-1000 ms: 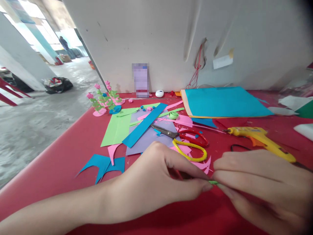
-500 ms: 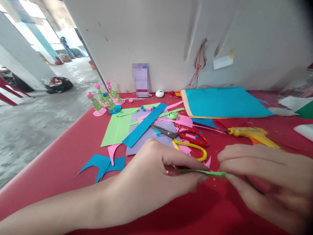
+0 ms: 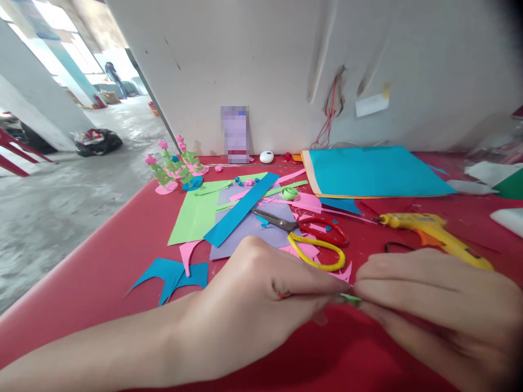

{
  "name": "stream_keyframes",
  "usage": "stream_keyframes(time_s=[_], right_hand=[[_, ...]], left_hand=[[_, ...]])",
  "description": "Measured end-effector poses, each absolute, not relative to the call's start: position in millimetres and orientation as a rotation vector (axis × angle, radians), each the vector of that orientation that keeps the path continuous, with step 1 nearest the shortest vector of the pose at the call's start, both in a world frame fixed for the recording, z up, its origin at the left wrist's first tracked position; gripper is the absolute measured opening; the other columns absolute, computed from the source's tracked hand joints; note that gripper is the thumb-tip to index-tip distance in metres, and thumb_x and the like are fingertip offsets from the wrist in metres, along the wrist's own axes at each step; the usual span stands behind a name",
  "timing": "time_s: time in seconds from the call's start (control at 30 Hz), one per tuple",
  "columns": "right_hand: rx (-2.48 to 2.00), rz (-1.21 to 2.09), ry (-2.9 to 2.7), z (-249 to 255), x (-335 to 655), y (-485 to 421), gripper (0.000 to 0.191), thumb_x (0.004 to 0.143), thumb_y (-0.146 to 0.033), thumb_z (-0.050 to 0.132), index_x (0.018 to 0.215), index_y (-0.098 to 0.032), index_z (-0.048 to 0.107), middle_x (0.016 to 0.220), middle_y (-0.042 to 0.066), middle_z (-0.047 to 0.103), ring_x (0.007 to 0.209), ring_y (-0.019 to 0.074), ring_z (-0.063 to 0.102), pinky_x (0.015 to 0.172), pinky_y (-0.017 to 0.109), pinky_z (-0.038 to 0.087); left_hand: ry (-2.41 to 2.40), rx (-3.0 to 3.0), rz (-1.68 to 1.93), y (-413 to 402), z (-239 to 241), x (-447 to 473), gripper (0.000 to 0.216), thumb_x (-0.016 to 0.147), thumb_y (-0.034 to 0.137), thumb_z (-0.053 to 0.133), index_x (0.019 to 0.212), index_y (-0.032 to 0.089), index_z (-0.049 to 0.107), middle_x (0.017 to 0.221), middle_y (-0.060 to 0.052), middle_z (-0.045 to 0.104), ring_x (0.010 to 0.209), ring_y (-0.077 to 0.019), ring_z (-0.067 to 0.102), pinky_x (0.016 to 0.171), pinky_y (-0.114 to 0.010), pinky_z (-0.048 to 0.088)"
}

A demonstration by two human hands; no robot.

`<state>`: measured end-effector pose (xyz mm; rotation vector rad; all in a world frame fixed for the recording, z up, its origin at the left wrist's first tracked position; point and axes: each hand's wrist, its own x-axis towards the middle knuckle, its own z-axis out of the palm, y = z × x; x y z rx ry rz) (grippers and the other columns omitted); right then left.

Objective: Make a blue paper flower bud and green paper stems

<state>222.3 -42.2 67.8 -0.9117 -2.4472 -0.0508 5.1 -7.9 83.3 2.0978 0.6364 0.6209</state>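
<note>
Concrete floor (image 3: 139, 128) lies left of my red table (image 3: 81, 288). Paper flowers (image 3: 175, 159) stand at its far left edge, apparently kept clear of the scraps. Scissors (image 3: 292, 224) rest on cut paper (image 3: 237, 239), just beyond my left hand (image 3: 253, 305). That hand pinches a green paper piece (image 3: 350, 298), meeting my pinching right hand (image 3: 441, 305), probably because it is so small; both hide its ends. Beyond my right hand lies a yellow glue gun (image 3: 417, 220).

The left hand (image 3: 253, 305) and right hand (image 3: 437, 294) hide all but a sliver of green paper (image 3: 351, 298); the right runs off the side. The phone (image 3: 236, 133) (blocky all over) can't be read; the far person (image 3: 115, 79) is blurred and tiny.
</note>
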Motion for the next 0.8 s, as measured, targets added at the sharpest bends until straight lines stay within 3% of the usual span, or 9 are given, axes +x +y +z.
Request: stream_keyframes(time_s=[0.2, 0.37, 0.43, 0.47, 0.57, 0.67, 0.8], right_hand=[[-0.878, -0.239, -2.539, 69, 225, -47, 0.016, 0.087, -0.018, 0.04, 0.096, -0.024, 0.051, 0.082, -0.001, 0.065, 0.07, 0.0154, 0.061, 0.057, 0.027, 0.049], [-0.822, -0.382, -2.579, 61, 231, -53, 0.021, 0.086, -0.009, 0.041, 0.092, -0.022, 0.055, 0.08, -0.004, 0.065, 0.07, 0.0132, 0.06, 0.058, 0.027, 0.045], [-0.822, -0.462, -2.566, 58, 230, -54, 0.019, 0.083, -0.008, 0.047, 0.093, -0.022, 0.056, 0.081, -0.004, 0.067, 0.073, 0.0147, 0.061, 0.067, 0.028, 0.046], [-0.847, -0.465, -2.562, 57, 229, -54, 0.016, 0.082, -0.011, 0.052, 0.092, -0.022, 0.057, 0.08, -0.004, 0.067, 0.075, 0.0159, 0.062, 0.071, 0.03, 0.046], [-0.873, -0.306, -2.42, 58, 221, -54, 0.017, 0.087, -0.013, 0.043, 0.078, -0.022, 0.054, 0.064, -0.004, 0.062, 0.056, 0.0115, 0.057, 0.055, 0.025, 0.045], [-0.865, -0.214, -2.436, 60, 216, -53, 0.019, 0.089, -0.012, 0.041, 0.077, -0.023, 0.051, 0.06, -0.006, 0.059, 0.048, 0.009, 0.052, 0.05, 0.024, 0.043], [-0.912, -0.275, -2.474, 60, 221, -55, 0.015, 0.088, -0.014, 0.043, 0.083, -0.024, 0.053, 0.068, -0.005, 0.064, 0.058, 0.0113, 0.058, 0.056, 0.025, 0.045]], left_hand=[[0.668, 2.012, 0.544, -7, 88, 8, 0.02, 0.084, 0.026, 0.055, 0.097, 0.023, 0.069, 0.074, 0.003, 0.069, 0.063, -0.0084, 0.061, 0.058, -0.012, 0.048], [0.733, 1.902, 0.497, -8, 87, 11, 0.019, 0.083, 0.027, 0.056, 0.09, 0.02, 0.072, 0.065, 0.003, 0.066, 0.057, -0.0057, 0.056, 0.052, -0.009, 0.043], [0.749, 1.891, 0.493, -8, 86, 10, 0.019, 0.082, 0.029, 0.057, 0.091, 0.02, 0.072, 0.066, 0.003, 0.066, 0.058, -0.0063, 0.055, 0.052, -0.01, 0.043], [0.748, 1.882, 0.5, -9, 85, 10, 0.02, 0.082, 0.03, 0.057, 0.092, 0.022, 0.072, 0.066, 0.003, 0.066, 0.057, -0.0062, 0.055, 0.052, -0.01, 0.043], [0.744, 1.845, 0.522, -10, 83, 8, 0.019, 0.081, 0.031, 0.058, 0.095, 0.026, 0.071, 0.065, 0.005, 0.065, 0.057, -0.0058, 0.055, 0.052, -0.009, 0.043], [0.763, 1.797, 0.509, -11, 81, 8, 0.018, 0.079, 0.029, 0.06, 0.092, 0.024, 0.072, 0.063, 0.004, 0.065, 0.056, -0.0065, 0.057, 0.053, -0.01, 0.045], [0.751, 1.741, 0.505, -10, 81, 11, 0.017, 0.08, 0.02, 0.059, 0.09, 0.019, 0.072, 0.067, 0.002, 0.07, 0.056, -0.0071, 0.061, 0.054, -0.01, 0.048]])
